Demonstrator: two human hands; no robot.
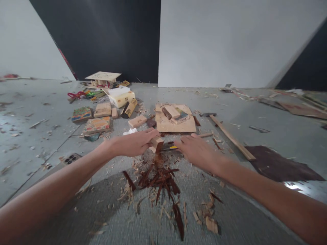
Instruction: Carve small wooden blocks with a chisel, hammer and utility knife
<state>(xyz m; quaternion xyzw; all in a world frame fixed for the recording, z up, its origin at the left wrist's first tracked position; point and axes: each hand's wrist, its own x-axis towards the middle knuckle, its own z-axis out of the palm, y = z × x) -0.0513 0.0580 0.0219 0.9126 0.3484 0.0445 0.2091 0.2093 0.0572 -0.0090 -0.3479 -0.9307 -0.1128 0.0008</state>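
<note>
In the head view, my left hand (pixel 135 141) grips a small wooden block (pixel 155 145) whose near end is reddish brown. My right hand (pixel 195 149) is closed around a utility knife (pixel 174 147); a bit of yellow and a thin metal blade show at the fingertips, while the handle is hidden under the hand. The blade points left, close to the block, and I cannot tell if they touch. Below them lies a heap of dark brown strips (pixel 163 178) with reddish dust. Past the hands, a square board (pixel 176 127) carries another wooden block (pixel 171 111).
A hammer (pixel 230 136) lies at right beside a dark brown sheet (pixel 281 163). Painted blocks (pixel 96 125), a loose wooden block (pixel 137 121) and a cream package (pixel 122 99) sit at left. A phone (pixel 72 158) is near my left forearm. Wood shavings litter the floor.
</note>
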